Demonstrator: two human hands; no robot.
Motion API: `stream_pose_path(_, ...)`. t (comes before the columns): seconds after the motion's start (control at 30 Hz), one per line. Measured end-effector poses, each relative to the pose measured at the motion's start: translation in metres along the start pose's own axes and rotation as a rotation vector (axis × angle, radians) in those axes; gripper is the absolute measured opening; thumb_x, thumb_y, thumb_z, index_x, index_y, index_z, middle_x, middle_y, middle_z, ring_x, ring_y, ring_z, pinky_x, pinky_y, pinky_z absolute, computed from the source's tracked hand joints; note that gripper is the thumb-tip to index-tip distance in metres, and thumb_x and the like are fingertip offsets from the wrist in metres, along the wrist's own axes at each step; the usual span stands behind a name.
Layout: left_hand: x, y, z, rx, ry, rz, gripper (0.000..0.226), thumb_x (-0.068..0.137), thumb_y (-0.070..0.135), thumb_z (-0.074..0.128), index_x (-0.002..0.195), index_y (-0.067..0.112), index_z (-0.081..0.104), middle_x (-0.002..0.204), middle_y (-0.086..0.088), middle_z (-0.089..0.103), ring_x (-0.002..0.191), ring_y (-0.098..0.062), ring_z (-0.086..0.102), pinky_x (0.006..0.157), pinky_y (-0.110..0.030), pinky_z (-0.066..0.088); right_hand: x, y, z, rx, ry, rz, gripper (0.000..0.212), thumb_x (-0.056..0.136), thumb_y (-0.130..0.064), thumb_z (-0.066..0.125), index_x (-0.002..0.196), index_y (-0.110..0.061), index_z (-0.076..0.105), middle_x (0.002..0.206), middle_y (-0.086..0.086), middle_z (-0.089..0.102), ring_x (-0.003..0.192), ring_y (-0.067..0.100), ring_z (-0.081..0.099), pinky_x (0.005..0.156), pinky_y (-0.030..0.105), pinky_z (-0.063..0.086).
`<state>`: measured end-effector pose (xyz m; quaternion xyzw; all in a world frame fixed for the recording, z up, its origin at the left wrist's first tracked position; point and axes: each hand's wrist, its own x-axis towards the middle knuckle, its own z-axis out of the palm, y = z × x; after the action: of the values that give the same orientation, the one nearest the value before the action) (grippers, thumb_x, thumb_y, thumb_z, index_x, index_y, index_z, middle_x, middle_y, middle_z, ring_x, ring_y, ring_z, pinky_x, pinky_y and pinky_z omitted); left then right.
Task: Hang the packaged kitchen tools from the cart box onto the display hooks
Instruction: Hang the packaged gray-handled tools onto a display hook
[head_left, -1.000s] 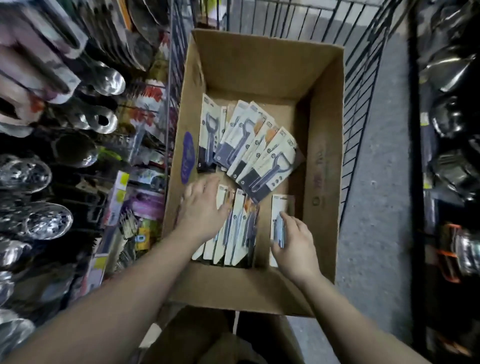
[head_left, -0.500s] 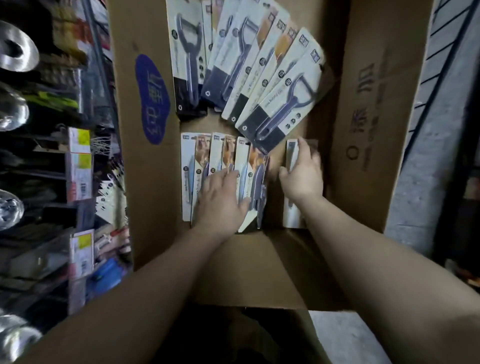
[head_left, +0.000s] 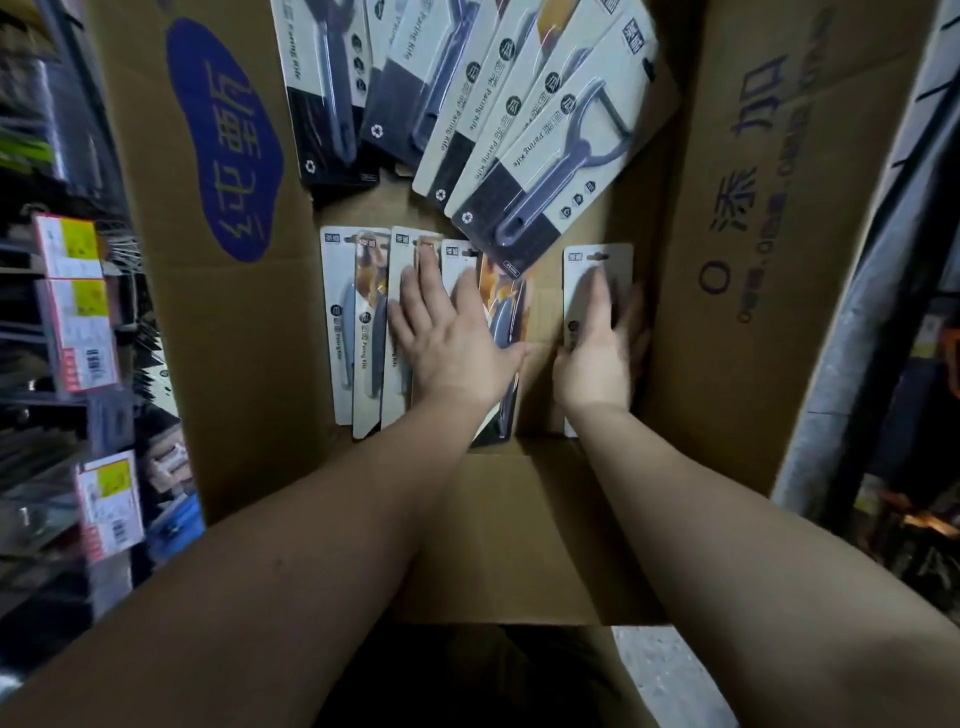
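Lying flat on the floor of the brown cardboard cart box (head_left: 727, 260), the single white carded paring-knife package (head_left: 597, 270) sits directly beneath the right hand (head_left: 597, 358). Its long axis runs straight away from the person, parallel to the extended fingers (head_left: 597, 291), with the hang slot at the far end, just beyond the fingertips. The right-hand fingers are straight and held close together, laid along the card; whether the thumb hooks under the card's edge cannot be told. This hand is nearer to the single package than the other.

Beside it, across a bare strip of cardboard, the left hand (head_left: 452, 332) rests flat on a row of overlapping white carded knife packages (head_left: 358, 322), fingers straight and slightly spread. These cards share the same axis, slots at the far end.

Beyond both sets of fingertips lies a fan of white-and-black carded grey peeler packages (head_left: 535, 156), tilted diagonally, the nearest corner overlapping the row under the left hand.

Judgement: the coming lift likely calls for curling the right-hand fingers over the card's long edges.
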<state>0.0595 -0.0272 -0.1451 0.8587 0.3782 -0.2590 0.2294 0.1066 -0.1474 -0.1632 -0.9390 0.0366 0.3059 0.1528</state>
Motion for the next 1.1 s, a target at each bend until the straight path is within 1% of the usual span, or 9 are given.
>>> stream_pose_path(0.17, 0.002, -0.001, -0.006, -0.073, 0.006, -0.026, 0.061, 0.079, 0.05, 0.075, 0.128, 0.022, 0.053, 0.166, -0.009, 0.012, 0.155, -0.032, 0.0, 0.124, -0.049, -0.002, 0.005, -0.008, -0.002, 0.001, 0.025, 0.04, 0.088, 0.09, 0.0, 0.052, 0.154, -0.045, 0.01, 0.163, 0.003, 0.007, 0.149, 0.032, 0.01, 0.12, 0.048, 0.022)
stream_pose_path(0.47, 0.005, 0.0, -0.035, -0.281, 0.07, -0.066, 0.041, 0.085, 0.03, 0.07, 0.123, 0.02, 0.061, 0.154, -0.004, 0.037, 0.149, -0.029, 0.018, 0.123, -0.044, 0.013, -0.005, -0.011, 0.004, -0.06, -0.002, -0.09, 0.09, 0.087, 0.011, 0.042, 0.157, -0.035, 0.011, 0.162, 0.013, 0.016, 0.144, 0.037, 0.021, 0.115, 0.047, 0.024)
stream_pose_path(0.5, 0.006, -0.001, -0.04, -0.306, 0.062, -0.064, 0.04, 0.086, 0.029, 0.069, 0.124, 0.02, 0.06, 0.146, -0.004, 0.045, 0.144, -0.03, 0.03, 0.118, -0.042, 0.024, -0.008, -0.012, 0.006, -0.076, 0.003, -0.109, 0.088, 0.089, 0.01, 0.043, 0.158, -0.034, 0.011, 0.161, 0.012, 0.018, 0.141, 0.036, 0.024, 0.112, 0.046, 0.026)
stream_pose_path(0.57, 0.007, 0.002, -0.051, -0.439, 0.016, -0.089, 0.036, 0.092, 0.028, 0.065, 0.126, 0.021, 0.055, 0.112, 0.0, 0.06, 0.114, -0.029, 0.057, 0.091, -0.035, 0.044, -0.012, -0.014, 0.01, -0.117, 0.012, -0.118, 0.085, 0.091, 0.006, 0.046, 0.157, -0.036, 0.012, 0.158, 0.009, 0.02, 0.133, 0.035, 0.03, 0.105, 0.047, 0.032)
stream_pose_path(0.6, 0.007, 0.002, -0.056, -0.541, -0.009, -0.109, 0.034, 0.094, 0.026, 0.063, 0.126, 0.02, 0.054, 0.096, 0.004, 0.057, 0.096, -0.025, 0.061, 0.081, -0.034, 0.048, -0.013, -0.016, 0.011, -0.137, 0.009, -0.118, 0.086, 0.091, 0.004, 0.048, 0.156, -0.038, 0.012, 0.157, 0.007, 0.021, 0.129, 0.034, 0.032, 0.102, 0.048, 0.034)
stream_pose_path(0.67, 0.011, 0.0, -0.065, -0.724, -0.005, -0.151, 0.025, 0.096, 0.023, 0.062, 0.12, 0.022, 0.054, 0.083, 0.009, 0.048, 0.077, -0.016, 0.056, 0.079, -0.035, 0.054, -0.014, -0.019, 0.011, -0.149, -0.013, -0.11, 0.088, 0.09, 0.0, 0.052, 0.155, -0.043, 0.012, 0.154, 0.006, 0.022, 0.123, 0.033, 0.036, 0.099, 0.048, 0.037)
stream_pose_path(0.83, 0.021, -0.016, -0.086, -0.939, 0.104, -0.195, 0.019, 0.099, 0.02, 0.059, 0.111, 0.028, 0.047, 0.092, 0.017, 0.056, 0.087, -0.007, 0.061, 0.062, -0.023, 0.046, -0.008, -0.026, 0.0, -0.062, -0.083, -0.016, 0.091, 0.084, -0.01, 0.065, 0.153, -0.04, 0.015, 0.141, 0.012, 0.036, 0.119, 0.035, 0.045, 0.104, 0.045, 0.04)
stream_pose_path(1.0, 0.013, -0.038, -0.089, -1.099, 0.074, -0.272, 0.018, 0.1, 0.019, 0.058, 0.107, 0.033, 0.049, 0.103, 0.007, 0.066, 0.098, -0.02, 0.071, 0.086, -0.045, 0.06, -0.001, -0.028, -0.01, -0.147, -0.123, -0.006, 0.048, 0.082, -0.019, 0.066, 0.127, -0.021, 0.048, 0.126, 0.012, 0.05, 0.119, 0.036, 0.045, 0.101, 0.043, 0.04)
stream_pose_path(1.1, 0.002, -0.045, -0.082, -1.141, 0.039, -0.302, 0.022, 0.101, 0.019, 0.058, 0.12, 0.026, 0.05, 0.106, 0.003, 0.068, 0.096, -0.02, 0.072, 0.087, -0.045, 0.061, 0.0, -0.027, -0.009, -0.068, -0.111, 0.006, 0.044, 0.081, -0.024, 0.073, 0.12, -0.018, 0.053, 0.129, 0.01, 0.046, 0.121, 0.033, 0.043, 0.103, 0.039, 0.04)
